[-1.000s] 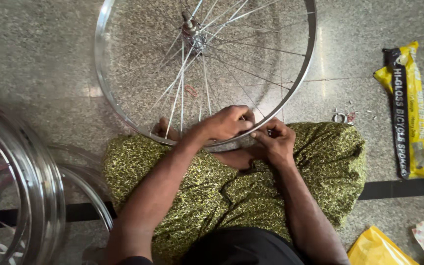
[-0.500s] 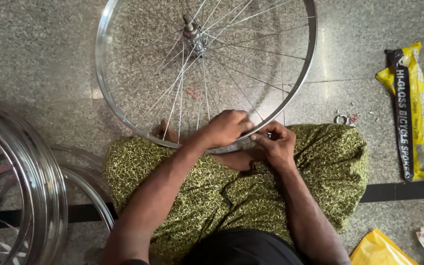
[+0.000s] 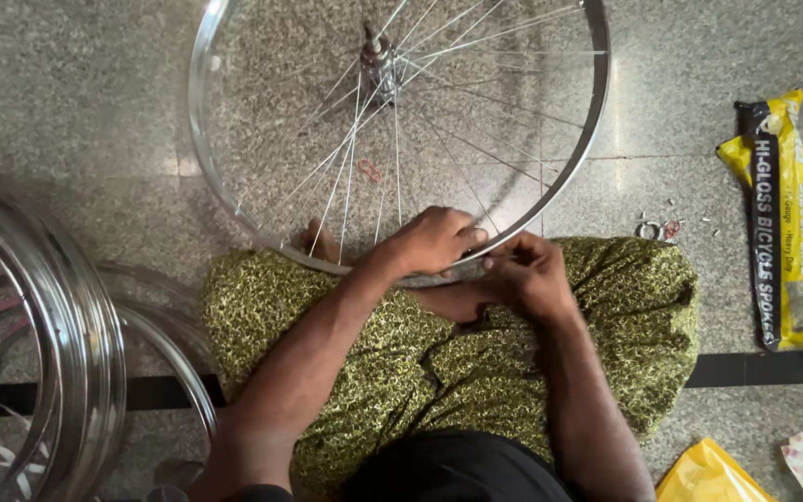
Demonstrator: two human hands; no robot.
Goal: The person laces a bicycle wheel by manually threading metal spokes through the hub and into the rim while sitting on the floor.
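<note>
A silver bicycle wheel rim (image 3: 580, 158) with thin spokes and a hub (image 3: 378, 58) lies flat on the stone floor, its near edge resting on my crossed legs in green patterned cloth (image 3: 439, 372). My left hand (image 3: 429, 240) grips the near edge of the rim. Beside it, my right hand (image 3: 524, 274) has its fingertips pinched at the rim, on something too small to make out.
A stack of shiny rims (image 3: 39, 325) stands at the left. A yellow and black packet (image 3: 783, 223) lies at the right, with small metal bits (image 3: 652, 229) near it. Yellow bags (image 3: 708, 474) sit at bottom right.
Both hands have stayed at the near edge of the rim. The view has shifted slightly, and the fingers of the right hand have worked a little at the rim.
</note>
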